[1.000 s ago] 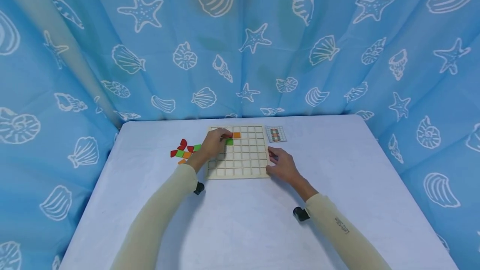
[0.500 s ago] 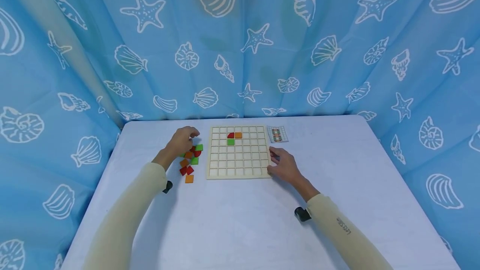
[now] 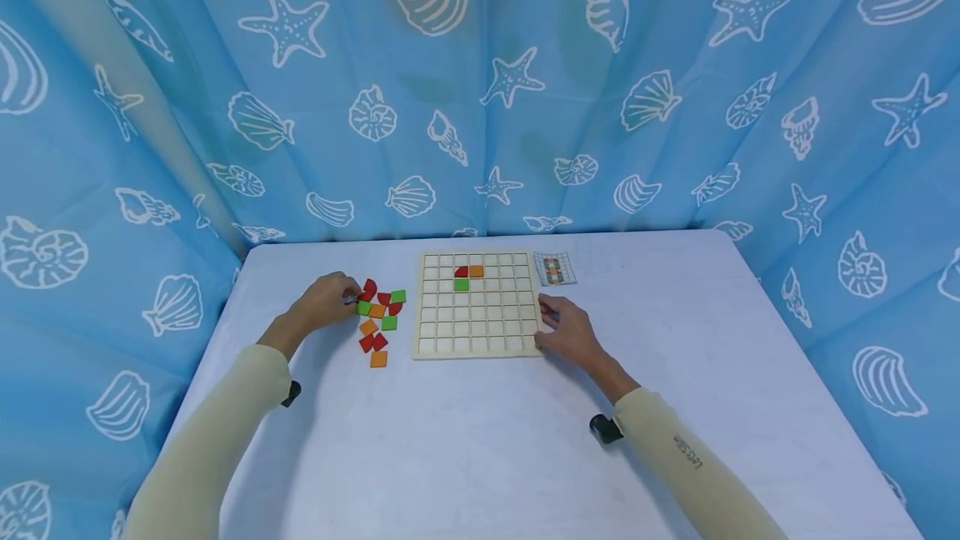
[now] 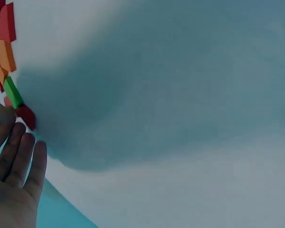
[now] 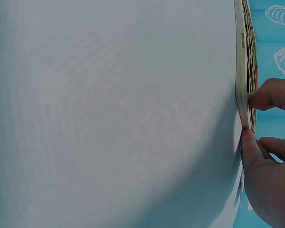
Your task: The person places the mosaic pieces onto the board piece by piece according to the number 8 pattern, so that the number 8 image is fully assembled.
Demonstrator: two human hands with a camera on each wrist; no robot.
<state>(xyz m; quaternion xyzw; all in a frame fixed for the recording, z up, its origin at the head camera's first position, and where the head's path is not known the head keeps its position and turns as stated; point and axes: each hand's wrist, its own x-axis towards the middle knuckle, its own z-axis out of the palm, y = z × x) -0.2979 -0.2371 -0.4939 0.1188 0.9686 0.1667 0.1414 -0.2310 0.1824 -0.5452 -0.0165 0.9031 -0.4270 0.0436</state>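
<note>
At the left of the table lies a loose group of flat red, green and orange tiles. My left hand (image 3: 326,300) is at their left edge, fingertips by a red quarter-round tile (image 4: 26,116); contact is hard to tell. In the left wrist view its other fingers extend fairly straight. A pale wooden grid board (image 3: 480,322) lies right of the tiles. Its upper cells hold a red quarter-round tile (image 3: 461,272), an orange square tile (image 3: 476,271) and a green square tile (image 3: 461,284). My right hand (image 3: 572,332) holds the board's right edge near the front corner, thumb on the rim.
A small printed pattern card (image 3: 555,268) lies beyond the board's upper right corner. The table has a white cloth (image 3: 480,448). A blue curtain (image 3: 480,90) with shells and starfish surrounds it at the back and sides.
My left hand has left the board, passed over the tile group and come to its left side. A red quarter-round tile now sits beside the orange one. The right hand stays in place.
</note>
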